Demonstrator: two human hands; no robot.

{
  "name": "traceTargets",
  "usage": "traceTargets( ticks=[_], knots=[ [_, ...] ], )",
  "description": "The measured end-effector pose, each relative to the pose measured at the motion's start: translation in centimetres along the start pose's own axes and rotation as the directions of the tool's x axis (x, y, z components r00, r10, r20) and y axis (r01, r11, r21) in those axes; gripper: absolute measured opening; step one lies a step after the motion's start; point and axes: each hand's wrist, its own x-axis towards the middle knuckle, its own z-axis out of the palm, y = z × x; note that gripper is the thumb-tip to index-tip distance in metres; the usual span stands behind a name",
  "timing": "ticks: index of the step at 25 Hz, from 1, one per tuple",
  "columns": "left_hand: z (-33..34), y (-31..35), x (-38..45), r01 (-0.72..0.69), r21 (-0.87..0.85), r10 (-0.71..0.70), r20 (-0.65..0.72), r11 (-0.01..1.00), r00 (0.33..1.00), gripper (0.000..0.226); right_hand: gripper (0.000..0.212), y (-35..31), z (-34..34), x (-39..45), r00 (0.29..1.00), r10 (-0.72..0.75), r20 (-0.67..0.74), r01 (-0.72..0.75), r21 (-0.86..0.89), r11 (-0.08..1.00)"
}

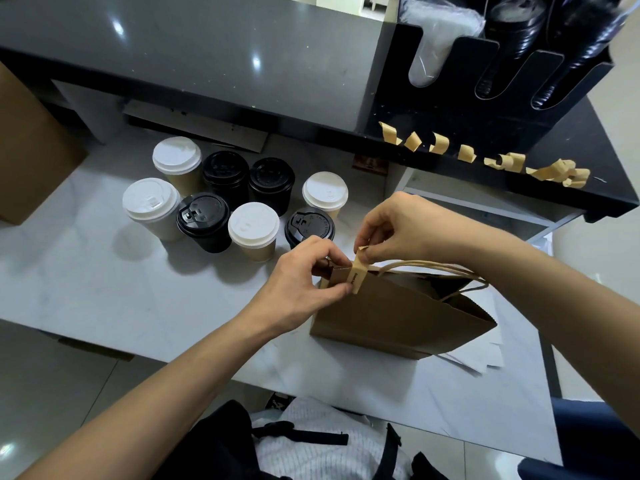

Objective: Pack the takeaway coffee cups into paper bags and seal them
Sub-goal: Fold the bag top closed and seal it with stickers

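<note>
A brown paper bag (pixel 398 317) with twisted paper handles stands on the white table (pixel 104 289). A tan sticker strip (pixel 357 274) is folded over the bag's top edge near its left corner. My left hand (pixel 304 282) pinches the bag's top and presses the strip's lower end with the thumb. My right hand (pixel 391 230) holds the strip's upper end between thumb and forefinger. Several lidded takeaway cups (pixel 228 199), with white or black lids, stand grouped behind and left of the bag. What is inside the bag is hidden.
Several curled tan sticker strips (pixel 485 157) hang along the edge of a black shelf at the right. Above it a black dispenser (pixel 502 57) holds stacked lids and cups. A cardboard box (pixel 31 150) sits at the far left. Loose white papers (pixel 485 358) lie under the bag.
</note>
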Motion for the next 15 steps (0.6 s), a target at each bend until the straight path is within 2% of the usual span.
traceTargets(
  ticks=[5,8,12,15],
  knots=[
    [0.1,-0.3,0.1,-0.028,-0.006,0.028,0.004,1.0,1.0,0.026,0.004,1.0,0.2,0.6,0.996,0.027,0.083,-0.036,0.106,0.994],
    [0.1,0.1,0.0,0.022,-0.04,-0.022,-0.006,0.999,1.0,0.031,0.005,1.3,0.3,0.8,0.993,0.039,0.114,-0.054,0.133,0.99],
    [0.1,0.3,-0.1,-0.057,-0.004,0.057,0.025,0.998,0.998,0.035,0.019,1.5,0.9,1.5,0.993,0.06,0.103,-0.071,0.106,0.992],
    [0.4,0.2,-0.4,-0.076,0.015,0.075,0.042,0.997,0.996,0.029,0.03,2.0,1.7,1.7,0.994,0.084,0.07,-0.087,0.041,0.995]
  ],
)
